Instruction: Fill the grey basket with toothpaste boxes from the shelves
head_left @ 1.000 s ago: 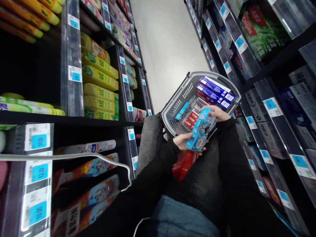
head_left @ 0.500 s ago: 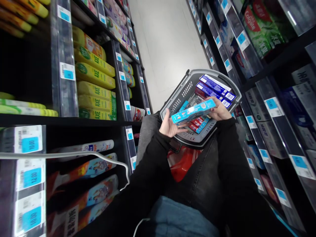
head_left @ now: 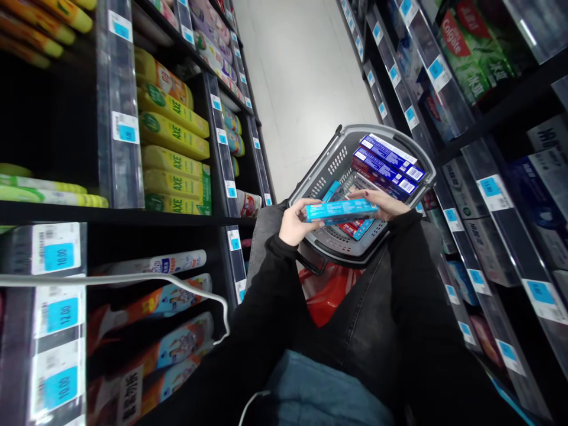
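A light-blue toothpaste box lies level between my two hands, above the grey shopping basket. Its left end is pinched by the thumb and fingers of my left hand. My right hand grips the other end, fingers along its far side. Inside the basket, blue toothpaste boxes stack against the far right wall. Beneath the held box, red-and-blue packs show in part; the rest of them is hidden.
Shelves of yellow AXE bottles line the left side. On the right, shelves hold Colgate packs and boxed goods. A white cable crosses at left. A red bag sits between my legs; grey floor runs ahead.
The box has turned to show a different long face and now lies more level. My left fingers, spread before, have closed on its end; my right hand has shifted left and lower.
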